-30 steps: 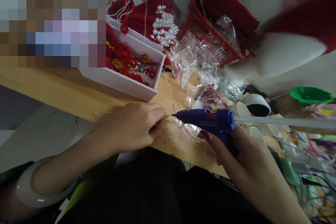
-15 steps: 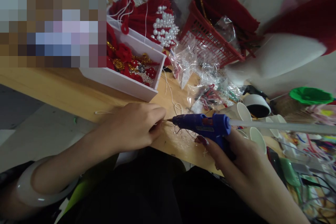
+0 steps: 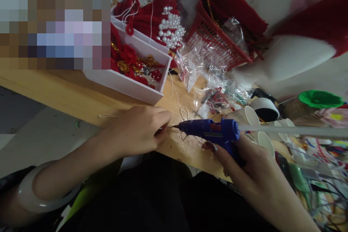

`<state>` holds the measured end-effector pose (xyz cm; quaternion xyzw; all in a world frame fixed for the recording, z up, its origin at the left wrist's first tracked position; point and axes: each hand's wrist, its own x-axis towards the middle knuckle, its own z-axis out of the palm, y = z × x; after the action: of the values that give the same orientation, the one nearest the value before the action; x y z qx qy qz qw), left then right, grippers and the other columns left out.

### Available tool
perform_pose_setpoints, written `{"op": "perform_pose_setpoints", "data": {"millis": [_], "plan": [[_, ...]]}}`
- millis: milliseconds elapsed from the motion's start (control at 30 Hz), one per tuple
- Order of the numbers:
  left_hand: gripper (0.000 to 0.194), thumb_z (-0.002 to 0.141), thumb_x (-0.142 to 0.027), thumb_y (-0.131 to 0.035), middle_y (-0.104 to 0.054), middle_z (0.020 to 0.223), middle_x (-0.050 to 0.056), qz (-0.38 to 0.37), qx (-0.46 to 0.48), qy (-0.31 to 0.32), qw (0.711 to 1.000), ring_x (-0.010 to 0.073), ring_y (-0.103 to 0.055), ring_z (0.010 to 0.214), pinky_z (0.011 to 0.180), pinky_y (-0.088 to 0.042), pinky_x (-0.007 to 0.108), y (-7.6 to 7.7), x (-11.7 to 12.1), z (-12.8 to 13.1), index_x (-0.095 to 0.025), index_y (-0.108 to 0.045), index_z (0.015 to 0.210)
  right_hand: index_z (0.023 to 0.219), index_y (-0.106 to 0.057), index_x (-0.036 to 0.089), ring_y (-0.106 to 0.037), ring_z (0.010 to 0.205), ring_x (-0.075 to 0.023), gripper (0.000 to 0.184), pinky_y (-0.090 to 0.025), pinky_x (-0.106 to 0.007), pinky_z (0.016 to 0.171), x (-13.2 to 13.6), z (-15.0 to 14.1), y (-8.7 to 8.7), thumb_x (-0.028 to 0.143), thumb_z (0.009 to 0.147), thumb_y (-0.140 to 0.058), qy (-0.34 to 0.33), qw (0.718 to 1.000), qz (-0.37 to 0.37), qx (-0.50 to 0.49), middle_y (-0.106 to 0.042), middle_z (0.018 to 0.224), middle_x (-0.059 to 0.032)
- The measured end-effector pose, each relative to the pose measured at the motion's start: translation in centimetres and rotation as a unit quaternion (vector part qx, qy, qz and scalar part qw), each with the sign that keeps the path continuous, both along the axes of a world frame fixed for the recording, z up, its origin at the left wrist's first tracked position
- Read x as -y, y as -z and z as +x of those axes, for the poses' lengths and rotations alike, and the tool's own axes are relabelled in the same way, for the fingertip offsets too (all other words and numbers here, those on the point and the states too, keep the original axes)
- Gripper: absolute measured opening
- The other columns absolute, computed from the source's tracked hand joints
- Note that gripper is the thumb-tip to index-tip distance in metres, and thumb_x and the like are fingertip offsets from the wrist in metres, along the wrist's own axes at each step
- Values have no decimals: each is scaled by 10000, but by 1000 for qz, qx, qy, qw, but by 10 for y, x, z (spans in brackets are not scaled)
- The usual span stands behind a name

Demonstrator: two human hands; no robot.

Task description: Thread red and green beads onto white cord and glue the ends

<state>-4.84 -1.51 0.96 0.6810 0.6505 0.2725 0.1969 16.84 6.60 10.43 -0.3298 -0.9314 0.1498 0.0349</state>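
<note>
My right hand (image 3: 250,166) is wrapped round the handle of a blue hot glue gun (image 3: 214,130), its nozzle aimed left. A long translucent glue stick (image 3: 288,129) juts from the gun's back end. Close to the nozzle tip, my left hand (image 3: 141,130) is closed in a pinch. Whatever sits between those fingers is hidden from me. Under the gun, strands and blobs of clear dried glue (image 3: 187,143) cover part of the wooden table (image 3: 108,96).
Beyond my left hand, a white box (image 3: 130,85) contains red and gold pieces and beads. Bead bags (image 3: 190,63) lie before a red basket (image 3: 217,40). Paper cups (image 3: 251,116), a tape roll (image 3: 265,108) and tangled cables stand at right. Pearl-tipped red stems (image 3: 171,27) lie behind.
Hardly anything differs. The glue gun's nozzle has shifted very slightly beside my left fingers; both hands keep their grip.
</note>
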Motion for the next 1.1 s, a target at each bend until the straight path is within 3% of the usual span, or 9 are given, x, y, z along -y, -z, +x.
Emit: {"op": "perform_pose_setpoints", "data": {"millis": [400,1100], "plan": [[143,798,-144,-502,-538,657,-14,13,8,4,1000,140,-451,582,539,-228,295,2,0,0,-203,-453,679,849,-588,201,-576,495,-132,202,-422,-236,462,0,2,2,342,972,-512,10,1000,4,3,-635,615,14],[145,802,-161,-514,-537,659,-19,11,8,2,1000,139,-453,577,532,-229,290,1,1,0,-206,-456,677,842,-607,200,-533,468,-123,217,-410,-230,444,-1,1,-1,347,968,-509,8,1000,-7,10,-597,585,25]]}}
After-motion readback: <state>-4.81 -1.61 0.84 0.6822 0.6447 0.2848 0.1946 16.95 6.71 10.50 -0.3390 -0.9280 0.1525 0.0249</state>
